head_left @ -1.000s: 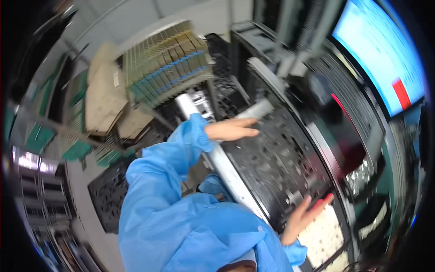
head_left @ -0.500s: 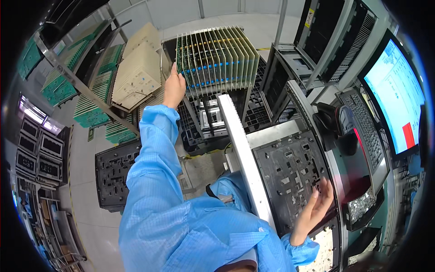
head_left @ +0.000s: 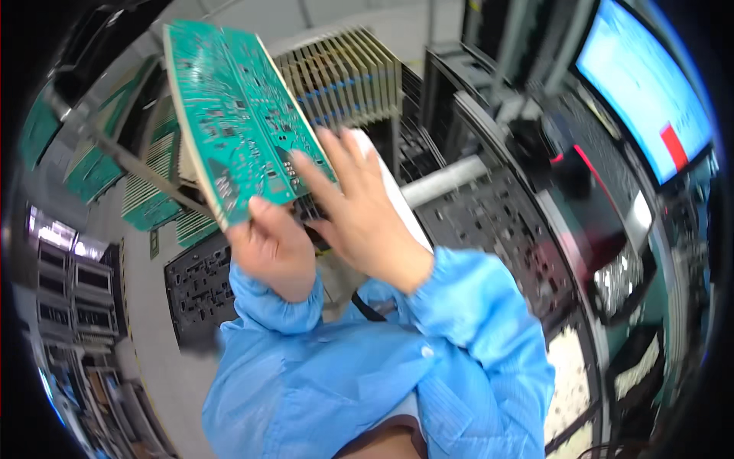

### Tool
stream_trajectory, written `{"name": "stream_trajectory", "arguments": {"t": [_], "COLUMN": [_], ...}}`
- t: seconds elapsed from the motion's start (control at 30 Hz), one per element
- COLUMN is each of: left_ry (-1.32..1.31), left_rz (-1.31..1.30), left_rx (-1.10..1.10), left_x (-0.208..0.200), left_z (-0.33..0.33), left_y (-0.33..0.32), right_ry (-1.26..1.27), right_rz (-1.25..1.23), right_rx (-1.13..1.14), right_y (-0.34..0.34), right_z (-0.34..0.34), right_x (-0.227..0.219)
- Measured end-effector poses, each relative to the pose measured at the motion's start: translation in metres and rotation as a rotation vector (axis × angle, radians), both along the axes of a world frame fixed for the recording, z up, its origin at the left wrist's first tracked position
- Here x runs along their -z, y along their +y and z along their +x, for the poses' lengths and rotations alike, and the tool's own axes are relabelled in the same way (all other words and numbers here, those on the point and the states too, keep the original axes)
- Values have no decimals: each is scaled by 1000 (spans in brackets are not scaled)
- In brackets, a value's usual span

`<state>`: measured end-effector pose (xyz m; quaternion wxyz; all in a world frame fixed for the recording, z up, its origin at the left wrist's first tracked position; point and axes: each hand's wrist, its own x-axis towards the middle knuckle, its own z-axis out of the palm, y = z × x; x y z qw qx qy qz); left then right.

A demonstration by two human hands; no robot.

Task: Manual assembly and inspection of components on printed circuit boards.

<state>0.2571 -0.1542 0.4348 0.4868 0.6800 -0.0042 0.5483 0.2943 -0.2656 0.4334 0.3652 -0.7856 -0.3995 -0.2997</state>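
A green circuit board (head_left: 237, 115) with pale side edges is held up in front of me, tilted, its face with small dark parts toward me. My left hand (head_left: 273, 249) grips its lower edge, thumb on the face and the other fingers hidden behind. Close to the board's right edge is my right hand (head_left: 367, 206), fingers spread; whether its fingertips touch the edge I cannot tell. Behind the board stands a rack of upright boards (head_left: 344, 76), partly covered by it.
On the left, a metal-framed shelf (head_left: 138, 157) carries more green boards (head_left: 145, 200). Dark fixture plates lie at the lower left (head_left: 202, 287) and on the right-hand bench (head_left: 489, 222). A scanner (head_left: 535, 149) and a lit monitor (head_left: 642, 84) stand further right.
A board has come out of the rack in my left hand and now hangs nearer to me. My right hand has moved left from over the bench to the board's edge. The view has shifted.
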Motion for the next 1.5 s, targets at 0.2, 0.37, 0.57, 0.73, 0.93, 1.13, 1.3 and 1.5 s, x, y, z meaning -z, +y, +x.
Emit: {"name": "stream_trajectory", "arguments": {"t": [0.2,0.37,0.57,0.73,0.93,1.13,1.3,1.5], "left_ry": [-166,107,746,844,1034,487,417,415], "left_rz": [322,471,543,495,534,1163,1302,1362], "left_rx": [521,624,1558,1587,1536,1104,1056,1018], "left_x": [-18,-22,63,103,130,155,168,169], "left_z": [-20,135,232,248,245,244,236,227], "left_y": [-42,-62,-147,-184,-182,-175,-175,-178], "right_ry": [-203,655,862,719,794,577,682,698], "right_rz": [538,954,1259,1088,995,-23,-116,-123], "right_rx": [-10,241,352,599,698,1301,1311,1326], "right_y": [-77,-233,-277,-302,-304,-304,-307,-303], "right_z": [-5,-80,-133,-127,-127,-143,-140,-144], "right_x": [4,34,117,136,148,163,174,177]}}
